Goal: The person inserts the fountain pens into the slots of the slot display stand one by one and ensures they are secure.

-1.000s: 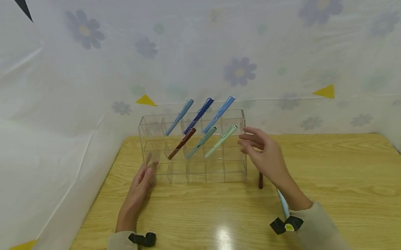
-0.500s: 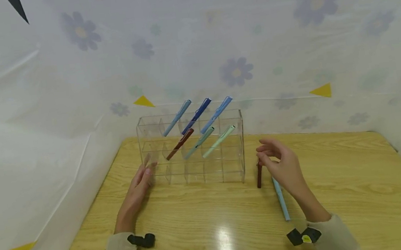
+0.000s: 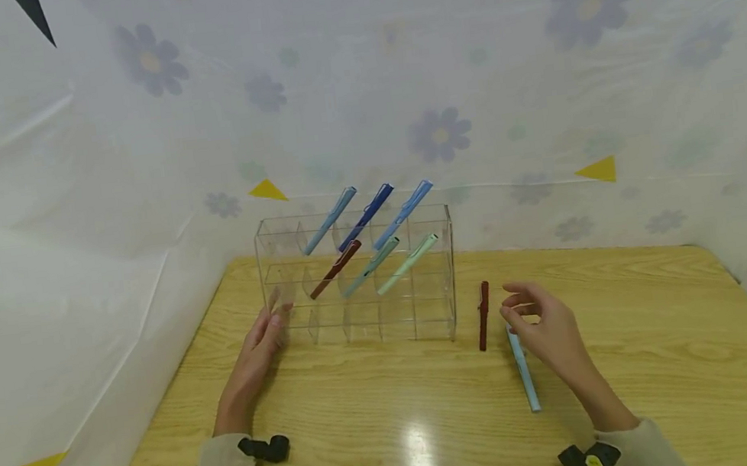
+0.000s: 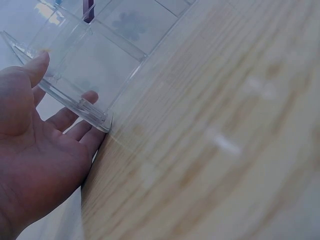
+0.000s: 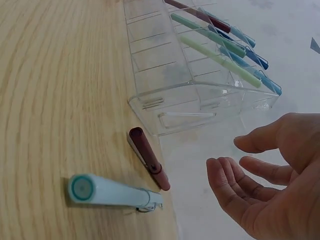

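A clear acrylic pen stand point(image 3: 433, 307) with tiered compartments stands at the table's back. My left hand point(image 3: 259, 354) holds its left side; in the left wrist view the thumb lies along the front edge of the side panel point(image 4: 75, 102), with the fingers around behind. My right hand point(image 3: 551, 332) holds nothing, its fingers loosely bent, above the light blue pen point(image 3: 525, 377) on the table. Left of that lies a maroon pen point(image 3: 484, 316). In the right wrist view, a gap separates the right fingertips point(image 5: 214, 167) from both pens.
The stand's upper row bears a grey-blue pen point(image 3: 330, 220), a dark blue pen point(image 3: 366, 217) and a bright blue pen point(image 3: 404, 214). Below them lean another maroon pen point(image 3: 336, 269), a teal pen point(image 3: 371, 267) and a mint pen point(image 3: 408, 263). A flowered sheet point(image 3: 346, 113) hangs behind the table.
My right hand has moved from the stand's right side rightward and toward me, uncovering the maroon and light blue pens on the table. The left hand has stayed at the stand.
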Motion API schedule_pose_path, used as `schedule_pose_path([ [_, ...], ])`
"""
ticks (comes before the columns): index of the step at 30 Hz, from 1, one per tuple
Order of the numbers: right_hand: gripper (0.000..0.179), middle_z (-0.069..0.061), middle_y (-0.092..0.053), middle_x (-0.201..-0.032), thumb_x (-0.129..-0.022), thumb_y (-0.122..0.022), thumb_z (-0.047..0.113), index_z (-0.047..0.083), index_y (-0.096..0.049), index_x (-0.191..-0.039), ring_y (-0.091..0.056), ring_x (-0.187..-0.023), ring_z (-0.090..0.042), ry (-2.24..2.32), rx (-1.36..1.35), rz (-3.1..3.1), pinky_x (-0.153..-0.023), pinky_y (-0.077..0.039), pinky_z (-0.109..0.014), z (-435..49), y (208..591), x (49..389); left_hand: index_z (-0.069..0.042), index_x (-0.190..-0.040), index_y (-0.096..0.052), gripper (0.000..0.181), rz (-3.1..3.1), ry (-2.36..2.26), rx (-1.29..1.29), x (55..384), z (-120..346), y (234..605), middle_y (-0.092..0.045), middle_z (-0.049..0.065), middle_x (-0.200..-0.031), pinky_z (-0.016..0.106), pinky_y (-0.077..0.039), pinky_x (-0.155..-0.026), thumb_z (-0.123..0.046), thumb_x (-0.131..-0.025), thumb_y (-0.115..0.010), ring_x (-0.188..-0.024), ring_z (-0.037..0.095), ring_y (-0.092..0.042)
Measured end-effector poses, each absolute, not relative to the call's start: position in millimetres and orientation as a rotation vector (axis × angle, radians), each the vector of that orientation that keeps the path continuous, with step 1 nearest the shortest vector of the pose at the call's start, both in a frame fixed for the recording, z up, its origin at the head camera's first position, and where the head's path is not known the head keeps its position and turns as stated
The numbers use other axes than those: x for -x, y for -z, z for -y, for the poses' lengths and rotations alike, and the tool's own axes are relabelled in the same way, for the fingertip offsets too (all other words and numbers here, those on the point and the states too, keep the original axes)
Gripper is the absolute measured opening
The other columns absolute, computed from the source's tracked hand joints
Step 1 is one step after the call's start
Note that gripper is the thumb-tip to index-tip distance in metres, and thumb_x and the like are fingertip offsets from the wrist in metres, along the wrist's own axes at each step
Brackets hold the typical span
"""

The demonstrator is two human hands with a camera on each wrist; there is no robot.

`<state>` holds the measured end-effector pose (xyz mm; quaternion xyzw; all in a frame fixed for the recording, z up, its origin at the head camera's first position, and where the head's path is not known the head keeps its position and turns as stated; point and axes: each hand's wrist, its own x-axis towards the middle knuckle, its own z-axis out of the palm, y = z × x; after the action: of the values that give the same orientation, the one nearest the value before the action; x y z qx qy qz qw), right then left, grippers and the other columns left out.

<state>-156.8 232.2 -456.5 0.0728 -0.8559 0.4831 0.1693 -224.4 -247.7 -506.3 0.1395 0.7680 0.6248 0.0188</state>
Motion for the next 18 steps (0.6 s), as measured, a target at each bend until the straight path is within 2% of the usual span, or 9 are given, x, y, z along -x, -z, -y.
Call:
schedule_pose_path([
  [4,0.032,-0.015,-0.071,-0.102,-0.097,-0.071,0.006,0.000,-0.065,-0.128,-0.070,-0.091,-0.036,-1.254,-0.181,2.504,-0.065,-0.056,-0.025,-237.8,463.1,156.8,-0.033,-0.166,-0.017,0.054,-2.385,-1.938,-0.409,224.1,247.3,506.0,-0.037,0.014,-0.161,0.024,-0.025,-0.108,-0.037,-0.114,-0.034,-0.153,0.029,-0.022],
  [12,0.038,-0.014,-0.069,-0.101,-0.097,-0.072,0.011,-0.004,-0.062,-0.130,-0.071,-0.092,-0.035,-1.212,-0.112,2.683,-0.068,-0.055,-0.030,-247.9,475.6,158.1,-0.033,-0.166,-0.017,0.054,-2.357,-1.957,-0.413,223.1,246.6,506.5,-0.036,0.017,-0.161,0.057,-0.013,-0.117,-0.035,-0.114,-0.033,-0.153,0.032,-0.020],
  [18,0.038,-0.015,-0.067,-0.098,-0.094,-0.075,0.010,-0.007,-0.063,-0.126,-0.070,-0.087,-0.030,-1.150,-0.106,2.776,-0.067,-0.055,-0.035,-250.1,480.9,156.8,-0.035,-0.165,-0.018,0.053,-2.358,-1.957,-0.415,223.3,247.4,505.1,-0.036,0.017,-0.162,0.062,-0.011,-0.118,-0.036,-0.114,-0.033,-0.154,0.033,-0.017],
])
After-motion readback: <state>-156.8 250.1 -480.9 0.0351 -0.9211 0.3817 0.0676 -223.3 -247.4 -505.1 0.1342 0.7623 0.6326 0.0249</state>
